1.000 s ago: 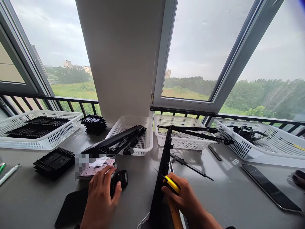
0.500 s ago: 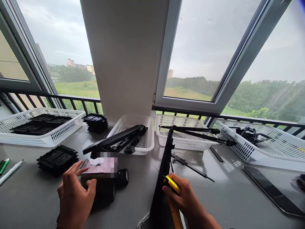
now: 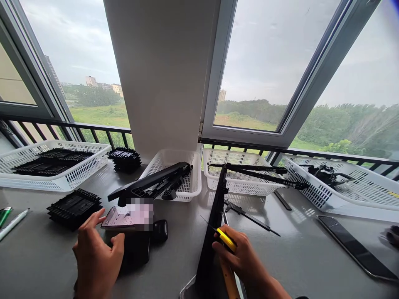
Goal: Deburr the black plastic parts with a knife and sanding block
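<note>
My right hand (image 3: 238,251) grips a yellow-handled knife (image 3: 227,241), its thin dark blade pointing up and left across a long black plastic part (image 3: 212,232). That part runs from the bottom edge up towards the baskets. An orange-brown strip (image 3: 230,280) shows below the hand, partly hidden. My left hand (image 3: 98,251) hovers by the left edge of a phone (image 3: 120,219) with a lit pinkish screen, thumb and fingers apart and holding nothing. The phone rests on or over a black object (image 3: 137,251). Beside it sits a small black rounded object (image 3: 160,231).
White baskets (image 3: 190,195) line the back, several holding black plastic parts. A large black part (image 3: 149,182) leans on the middle one. Ribbed black stacks (image 3: 75,207) stand left, near pens (image 3: 14,224). Calipers (image 3: 249,218) and a dark flat panel (image 3: 352,245) lie right.
My left hand's fingers have drawn back slightly left from the phone screen. The right hand and knife look the same.
</note>
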A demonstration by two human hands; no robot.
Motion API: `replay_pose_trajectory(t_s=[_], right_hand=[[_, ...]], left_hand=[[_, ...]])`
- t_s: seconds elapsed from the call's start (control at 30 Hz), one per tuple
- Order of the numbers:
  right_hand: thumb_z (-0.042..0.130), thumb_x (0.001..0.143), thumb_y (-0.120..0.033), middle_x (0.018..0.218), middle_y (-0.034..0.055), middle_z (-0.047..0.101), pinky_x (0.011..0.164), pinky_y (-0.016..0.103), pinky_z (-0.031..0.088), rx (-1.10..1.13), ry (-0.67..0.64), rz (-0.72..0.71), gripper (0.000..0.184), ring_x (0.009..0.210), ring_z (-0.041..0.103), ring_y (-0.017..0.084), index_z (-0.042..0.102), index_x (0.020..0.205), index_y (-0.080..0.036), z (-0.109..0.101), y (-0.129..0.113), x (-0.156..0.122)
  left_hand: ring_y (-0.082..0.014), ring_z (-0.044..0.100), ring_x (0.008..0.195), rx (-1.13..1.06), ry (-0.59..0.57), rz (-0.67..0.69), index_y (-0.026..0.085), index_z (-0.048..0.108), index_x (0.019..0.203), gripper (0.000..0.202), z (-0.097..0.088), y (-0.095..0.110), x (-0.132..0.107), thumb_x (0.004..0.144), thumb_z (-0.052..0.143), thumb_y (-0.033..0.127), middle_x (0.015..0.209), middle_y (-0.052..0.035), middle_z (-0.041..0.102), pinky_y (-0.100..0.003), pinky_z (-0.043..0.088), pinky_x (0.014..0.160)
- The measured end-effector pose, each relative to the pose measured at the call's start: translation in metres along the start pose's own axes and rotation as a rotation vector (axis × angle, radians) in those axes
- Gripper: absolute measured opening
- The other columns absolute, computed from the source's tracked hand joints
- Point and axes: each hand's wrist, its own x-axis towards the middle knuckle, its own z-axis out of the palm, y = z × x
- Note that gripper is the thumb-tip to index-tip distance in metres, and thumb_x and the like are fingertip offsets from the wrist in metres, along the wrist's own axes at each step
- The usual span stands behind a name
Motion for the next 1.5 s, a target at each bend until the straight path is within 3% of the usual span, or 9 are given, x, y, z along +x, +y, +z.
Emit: replay_pose_trajectory(t_s=[0.6, 0.87, 0.93, 1.03, 1.2, 1.27, 1.37, 1.43, 1.5], right_hand=[[0.063, 0.097, -0.047, 0.076, -0.0017, 0.060, 0.070, 0.030, 0.041, 0.015, -0.007, 0.001, 0.028, 0.069, 0.052, 0.017, 0.065, 0.089, -0.020, 0.000, -0.001, 0.000], [0.063, 0.098, -0.048, 0.077, -0.0015, 0.059, 0.071, 0.031, 0.040, 0.013, -0.021, 0.012, 0.029, 0.070, 0.051, 0.017, 0.064, 0.089, -0.020, 0.000, 0.000, -0.001], [0.062, 0.098, -0.046, 0.078, -0.0009, 0.061, 0.073, 0.031, 0.041, 0.001, -0.006, 0.010, 0.027, 0.072, 0.054, 0.018, 0.065, 0.092, -0.020, 0.000, 0.000, -0.002], [0.060, 0.100, -0.046, 0.081, -0.0001, 0.064, 0.077, 0.032, 0.043, 0.003, 0.044, 0.008, 0.026, 0.074, 0.058, 0.019, 0.068, 0.099, -0.021, 0.000, -0.002, -0.004], [0.061, 0.100, -0.045, 0.084, 0.0011, 0.069, 0.072, 0.029, 0.047, 0.096, 0.095, -0.017, 0.026, 0.074, 0.062, 0.019, 0.068, 0.101, -0.021, 0.002, -0.006, -0.004], [0.062, 0.100, -0.043, 0.085, 0.0015, 0.070, 0.071, 0.028, 0.048, 0.139, 0.107, -0.032, 0.023, 0.074, 0.063, 0.019, 0.068, 0.102, -0.020, 0.004, -0.006, -0.003], [0.064, 0.100, -0.041, 0.090, 0.0020, 0.071, 0.070, 0.027, 0.050, 0.177, 0.121, -0.053, 0.026, 0.073, 0.064, 0.018, 0.066, 0.116, -0.021, 0.004, -0.006, -0.005], [0.063, 0.100, -0.045, 0.095, 0.0027, 0.072, 0.072, 0.028, 0.052, 0.180, 0.096, -0.064, 0.033, 0.075, 0.066, 0.018, 0.063, 0.124, -0.022, 0.000, -0.006, -0.007], [0.059, 0.102, -0.054, 0.090, 0.0016, 0.070, 0.075, 0.028, 0.050, 0.130, 0.050, -0.074, 0.035, 0.075, 0.064, 0.019, 0.066, 0.116, -0.023, -0.006, -0.008, -0.009]], left_hand=[[-0.0520, 0.061, 0.128, -0.002, -0.005, -0.031, 0.011, 0.046, 0.145, 0.051, -0.002, 0.005, -0.001, 0.096, 0.042, 0.025, 0.137, -0.0267, 0.059, -0.074, 0.050, 0.104], [-0.0431, 0.068, 0.112, -0.107, -0.028, -0.119, 0.016, 0.046, 0.144, 0.051, -0.003, 0.007, -0.001, 0.096, 0.045, 0.035, 0.132, -0.0219, 0.063, -0.067, 0.052, 0.104], [-0.0370, 0.071, 0.104, -0.238, -0.128, -0.170, 0.020, 0.052, 0.139, 0.048, -0.001, 0.014, -0.009, 0.095, 0.050, 0.041, 0.120, -0.0148, 0.070, -0.058, 0.057, 0.099], [-0.0286, 0.074, 0.097, -0.474, -0.436, -0.144, 0.026, 0.065, 0.118, 0.033, 0.005, 0.047, -0.030, 0.096, 0.055, 0.048, 0.101, -0.0059, 0.074, -0.042, 0.060, 0.091], [-0.0261, 0.071, 0.095, -0.845, -1.013, -0.223, 0.022, 0.052, 0.148, 0.063, 0.029, 0.126, -0.054, 0.092, 0.062, 0.049, 0.122, -0.0114, 0.073, -0.040, 0.058, 0.089], [-0.0270, 0.069, 0.103, -1.076, -1.176, -0.367, 0.018, 0.058, 0.140, 0.059, 0.043, 0.142, -0.055, 0.089, 0.066, 0.045, 0.116, -0.0117, 0.074, -0.038, 0.056, 0.095], [-0.0199, 0.064, 0.084, -1.291, -1.183, -0.543, 0.016, 0.064, 0.125, 0.051, 0.059, 0.143, -0.055, 0.084, 0.073, 0.044, 0.089, -0.0039, 0.070, -0.029, 0.053, 0.078], [-0.0130, 0.048, 0.059, -1.350, -1.177, -0.663, 0.015, 0.061, 0.127, 0.061, 0.063, 0.138, -0.056, 0.081, 0.076, 0.052, 0.069, 0.0044, 0.057, -0.025, 0.041, 0.057], [-0.0101, 0.038, 0.051, -1.403, -1.177, -0.776, 0.015, 0.056, 0.130, 0.073, 0.062, 0.134, -0.055, 0.078, 0.076, 0.062, 0.063, 0.0084, 0.050, -0.024, 0.030, 0.050]])
